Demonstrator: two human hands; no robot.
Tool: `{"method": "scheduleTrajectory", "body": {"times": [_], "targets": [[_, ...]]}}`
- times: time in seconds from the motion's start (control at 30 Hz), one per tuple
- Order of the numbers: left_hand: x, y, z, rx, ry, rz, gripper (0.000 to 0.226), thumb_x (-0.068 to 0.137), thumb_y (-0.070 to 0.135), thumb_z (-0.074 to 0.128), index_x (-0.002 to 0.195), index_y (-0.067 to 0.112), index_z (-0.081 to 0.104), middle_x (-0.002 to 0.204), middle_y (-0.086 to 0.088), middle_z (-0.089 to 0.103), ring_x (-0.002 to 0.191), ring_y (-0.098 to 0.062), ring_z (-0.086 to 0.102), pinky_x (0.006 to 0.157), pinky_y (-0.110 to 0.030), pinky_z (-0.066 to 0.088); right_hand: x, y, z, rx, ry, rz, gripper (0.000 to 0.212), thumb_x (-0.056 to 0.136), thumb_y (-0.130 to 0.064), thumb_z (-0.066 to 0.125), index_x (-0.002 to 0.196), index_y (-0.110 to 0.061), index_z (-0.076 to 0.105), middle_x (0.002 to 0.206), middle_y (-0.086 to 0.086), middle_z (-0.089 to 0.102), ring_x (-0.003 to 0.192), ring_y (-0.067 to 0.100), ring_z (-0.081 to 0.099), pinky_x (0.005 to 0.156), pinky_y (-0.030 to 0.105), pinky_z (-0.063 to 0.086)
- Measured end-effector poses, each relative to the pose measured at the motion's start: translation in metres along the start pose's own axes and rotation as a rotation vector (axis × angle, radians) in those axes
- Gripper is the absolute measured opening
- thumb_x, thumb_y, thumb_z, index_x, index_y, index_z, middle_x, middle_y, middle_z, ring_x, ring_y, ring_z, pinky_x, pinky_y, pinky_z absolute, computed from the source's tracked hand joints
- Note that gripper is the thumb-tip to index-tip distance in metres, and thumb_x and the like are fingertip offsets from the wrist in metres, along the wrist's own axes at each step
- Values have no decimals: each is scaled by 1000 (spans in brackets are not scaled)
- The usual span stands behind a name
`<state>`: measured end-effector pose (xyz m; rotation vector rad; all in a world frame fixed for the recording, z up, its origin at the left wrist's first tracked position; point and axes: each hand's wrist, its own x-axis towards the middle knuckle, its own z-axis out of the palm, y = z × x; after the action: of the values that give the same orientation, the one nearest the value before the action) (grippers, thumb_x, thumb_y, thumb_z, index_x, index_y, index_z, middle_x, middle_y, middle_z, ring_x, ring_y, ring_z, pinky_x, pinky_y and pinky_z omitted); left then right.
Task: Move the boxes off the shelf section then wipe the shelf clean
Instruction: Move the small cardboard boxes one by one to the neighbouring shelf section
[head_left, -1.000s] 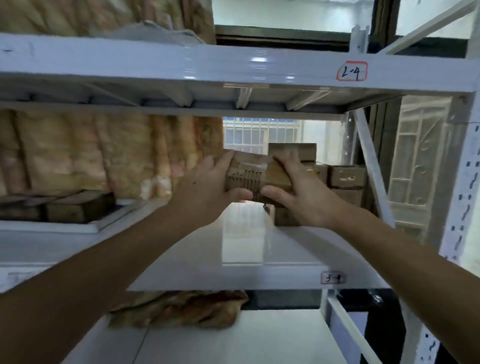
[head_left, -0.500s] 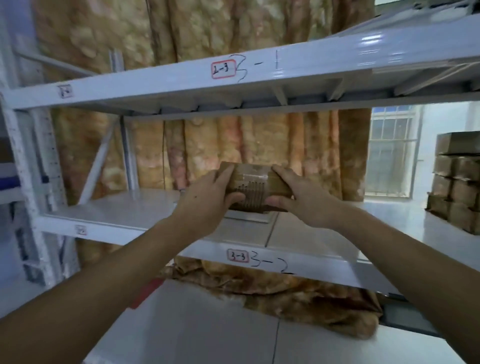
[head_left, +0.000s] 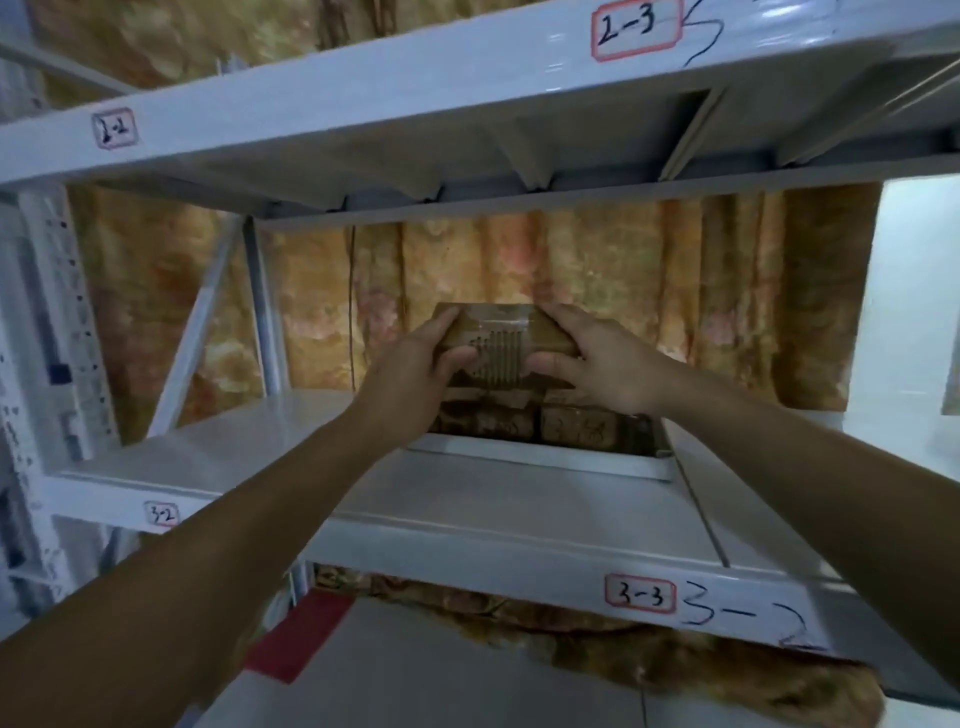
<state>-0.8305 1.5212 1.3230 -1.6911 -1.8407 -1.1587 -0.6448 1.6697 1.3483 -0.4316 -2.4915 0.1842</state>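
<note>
White metal shelf bears stacked boxes at its back edge, directly beneath the box gripped endwise by left hand and right hand, long axis crosswise.

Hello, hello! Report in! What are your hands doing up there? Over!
Left hand and right hand both grip one brown box. Box held above more boxes at shelf back. Nothing blocking.
</note>
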Motion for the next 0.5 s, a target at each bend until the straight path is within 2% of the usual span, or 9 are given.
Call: {"method": "scheduleTrajectory", "body": {"times": [0.07, 0.13, 0.17, 0.27, 0.3, 0.33, 0.4, 0.5], "targets": [[15, -21, 12, -22, -46, 2, 49, 102, 37, 46, 149, 26, 38, 128, 5, 62, 108, -11, 59, 80, -17, 48, 12, 11, 6, -9, -6, 16, 79, 89, -60, 54, 154, -25, 24, 153, 10, 36, 129, 26, 47, 107, 37, 40], [29, -38, 20, -49, -78, -1, 50, 102, 39, 44, 150, 27, 36, 133, 1, 60, 114, -15, 58, 90, -30, 51, 24, 16, 11, 5, -6, 37, 74, 92, -53, 55, 153, -23, 26, 144, 9, 48, 123, 23, 52, 102, 34, 44], [35, -44, 22, -56, -82, -5, 51, 102, 39, 44, 150, 26, 36, 135, 0, 58, 115, -15, 56, 90, -29, 49, 29, 18, 14, 7, 0, 49, 73, 93, -51, 56, 153, -23, 27, 141, 8, 51, 122, 22, 53, 99, 31, 45], [55, -60, 24, -51, -99, 24, 49, 102, 38, 44, 149, 26, 37, 125, 8, 56, 109, -7, 52, 76, -4, 37, 43, 18, 21, 7, 53, 89, 72, 93, -50, 56, 153, -20, 29, 138, 9, 55, 118, 21, 55, 93, 26, 45], [61, -66, 24, -60, -113, 42, 49, 102, 38, 45, 149, 25, 38, 125, 8, 57, 108, -6, 52, 72, -1, 35, 47, 18, 25, 7, 72, 103, 72, 93, -50, 57, 152, -20, 30, 137, 9, 55, 117, 20, 56, 91, 24, 45], [67, -72, 24, -73, -129, 58, 48, 102, 37, 45, 148, 24, 39, 129, 4, 58, 107, -5, 51, 71, -1, 35, 51, 18, 28, 4, 85, 119, 71, 93, -49, 57, 152, -20, 31, 137, 9, 56, 116, 20, 57, 89, 23, 44], [76, -83, 25, -87, -152, 73, 50, 102, 37, 48, 148, 21, 40, 136, -2, 58, 110, -7, 52, 77, -13, 38, 58, 17, 34, -6, 99, 148, 67, 94, -45, 58, 150, -20, 33, 135, 8, 57, 113, 16, 56, 85, 19, 40], [86, -98, 32, -90, -178, 58, 49, 101, 38, 49, 146, 21, 44, 133, -4, 60, 117, -19, 56, 86, -24, 41, 68, 14, 40, -39, 89, 196, 61, 95, -41, 58, 148, -20, 36, 132, 8, 60, 107, 13, 56, 81, 17, 38]]}}
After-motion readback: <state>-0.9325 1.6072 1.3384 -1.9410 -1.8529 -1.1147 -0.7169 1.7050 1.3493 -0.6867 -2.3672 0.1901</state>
